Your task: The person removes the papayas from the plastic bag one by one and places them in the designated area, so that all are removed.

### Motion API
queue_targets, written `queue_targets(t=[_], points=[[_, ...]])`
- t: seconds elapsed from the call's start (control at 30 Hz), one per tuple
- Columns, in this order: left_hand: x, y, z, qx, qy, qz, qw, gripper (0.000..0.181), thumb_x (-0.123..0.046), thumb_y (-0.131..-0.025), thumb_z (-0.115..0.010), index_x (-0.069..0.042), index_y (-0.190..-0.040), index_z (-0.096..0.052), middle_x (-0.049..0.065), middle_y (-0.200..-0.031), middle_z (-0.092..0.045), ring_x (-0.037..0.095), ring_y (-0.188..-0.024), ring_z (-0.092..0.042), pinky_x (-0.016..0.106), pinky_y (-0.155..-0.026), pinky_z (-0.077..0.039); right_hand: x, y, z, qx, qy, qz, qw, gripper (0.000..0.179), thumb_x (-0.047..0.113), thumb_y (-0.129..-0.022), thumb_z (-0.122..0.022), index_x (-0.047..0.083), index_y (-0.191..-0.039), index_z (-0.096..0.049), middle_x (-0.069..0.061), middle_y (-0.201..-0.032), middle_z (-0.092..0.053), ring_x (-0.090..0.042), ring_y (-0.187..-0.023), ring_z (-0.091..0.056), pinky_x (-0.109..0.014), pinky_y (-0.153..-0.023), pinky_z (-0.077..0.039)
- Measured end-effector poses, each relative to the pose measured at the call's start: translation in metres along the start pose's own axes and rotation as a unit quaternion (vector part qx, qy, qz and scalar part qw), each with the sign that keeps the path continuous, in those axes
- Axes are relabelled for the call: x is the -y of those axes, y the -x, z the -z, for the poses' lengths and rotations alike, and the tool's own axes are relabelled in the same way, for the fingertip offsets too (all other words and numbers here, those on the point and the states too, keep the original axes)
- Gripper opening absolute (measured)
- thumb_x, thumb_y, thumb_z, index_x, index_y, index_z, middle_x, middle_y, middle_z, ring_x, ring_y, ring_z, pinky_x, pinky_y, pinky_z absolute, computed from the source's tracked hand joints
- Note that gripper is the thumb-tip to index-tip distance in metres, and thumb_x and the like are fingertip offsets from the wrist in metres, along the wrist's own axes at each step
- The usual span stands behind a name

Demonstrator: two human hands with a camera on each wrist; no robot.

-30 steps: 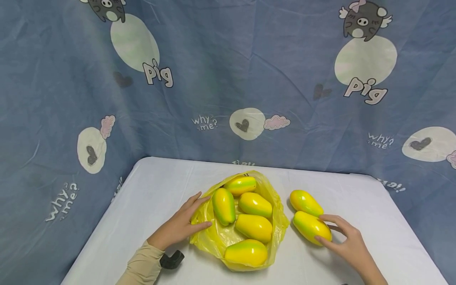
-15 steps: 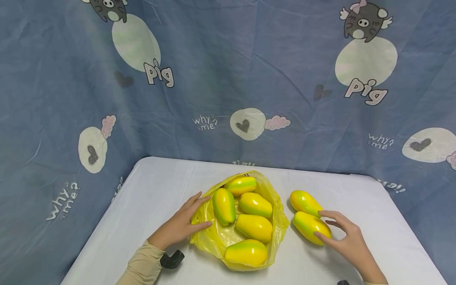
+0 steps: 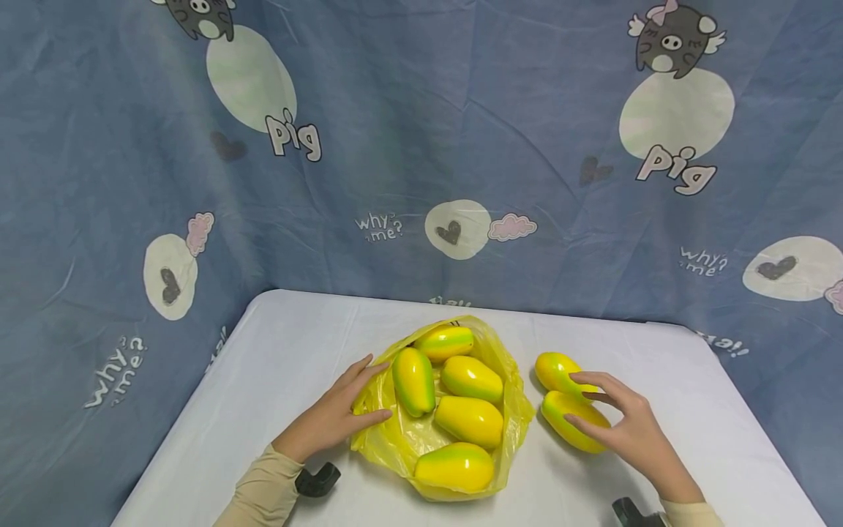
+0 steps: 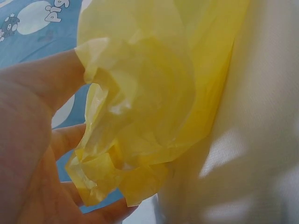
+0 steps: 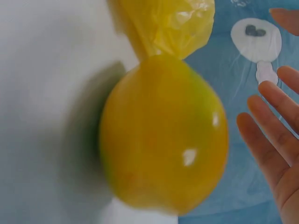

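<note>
A yellow plastic bag (image 3: 388, 439) lies on the table with its mouth open and several yellow-green papayas (image 3: 454, 467) inside. At its left rim, my left hand (image 3: 336, 410) touches the plastic, thumb and fingers spread apart. The left wrist view shows the crumpled bag (image 4: 140, 102) covering parts of the thumb and fingertips. To the right of the bag sit two more papayas, a back one (image 3: 555, 368) and a front one (image 3: 571, 432). My right hand (image 3: 628, 421) hovers over them, thumb and fingers apart. In the right wrist view, the fingers stand clear of the nearer papaya (image 5: 163, 140).
The white-covered table (image 3: 296, 329) holds everything. Behind it hangs a blue curtain (image 3: 395, 146) printed with pigs. Black wrist-camera parts show beside the left sleeve (image 3: 319, 481) and near the right wrist.
My right hand has let the front papaya go and moved up and left, over the gap towards the back papaya. The left hand and the bag stay where they were.
</note>
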State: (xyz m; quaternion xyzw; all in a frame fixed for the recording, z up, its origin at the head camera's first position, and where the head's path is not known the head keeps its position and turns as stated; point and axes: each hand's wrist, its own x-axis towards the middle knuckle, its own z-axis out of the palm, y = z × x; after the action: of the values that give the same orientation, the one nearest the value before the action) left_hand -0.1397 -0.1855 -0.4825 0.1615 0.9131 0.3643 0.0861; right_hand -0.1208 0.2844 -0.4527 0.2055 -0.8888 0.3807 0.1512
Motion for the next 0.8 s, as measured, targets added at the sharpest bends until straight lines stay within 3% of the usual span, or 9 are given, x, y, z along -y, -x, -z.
queue_targets(t=[0.3, 0.5, 0.8], points=[[0.0, 0.0, 0.0, 0.001, 0.0, 0.005, 1.0, 0.077, -0.056, -0.093, -0.071, -0.036, -0.159, -0.037, 0.013, -0.173, -0.019, 0.042, -0.156, -0.027, 0.07, -0.117, -0.035, 0.011, -0.02, -0.004, 0.025, 0.005, 0.024, 0.9994, 0.059, 0.004, -0.073, -0.093, 0.008, -0.128, -0.069, -0.004, -0.127, -0.071, 0.011, -0.117, -0.058, -0.009, -0.092, -0.053], [0.002, -0.001, -0.001, -0.003, 0.0, -0.007, 1.0, 0.077, -0.056, -0.093, -0.071, -0.037, -0.159, -0.036, 0.014, -0.172, -0.02, 0.043, -0.156, -0.027, 0.071, -0.115, -0.035, 0.017, -0.035, -0.006, 0.049, -0.011, 0.04, 0.9979, 0.062, 0.004, -0.075, -0.091, 0.018, -0.13, -0.068, -0.006, -0.129, -0.071, 0.007, -0.12, -0.059, -0.016, -0.094, -0.056], [0.003, -0.001, -0.002, -0.002, 0.004, -0.007, 1.0, 0.078, -0.056, -0.093, -0.072, -0.038, -0.159, -0.036, 0.014, -0.172, -0.02, 0.043, -0.156, -0.027, 0.071, -0.116, -0.035, 0.03, -0.054, -0.011, 0.097, -0.01, 0.03, 0.9948, 0.056, 0.018, -0.081, -0.09, 0.023, -0.132, -0.066, 0.0, -0.133, -0.069, -0.02, -0.119, -0.068, -0.04, -0.096, -0.061]])
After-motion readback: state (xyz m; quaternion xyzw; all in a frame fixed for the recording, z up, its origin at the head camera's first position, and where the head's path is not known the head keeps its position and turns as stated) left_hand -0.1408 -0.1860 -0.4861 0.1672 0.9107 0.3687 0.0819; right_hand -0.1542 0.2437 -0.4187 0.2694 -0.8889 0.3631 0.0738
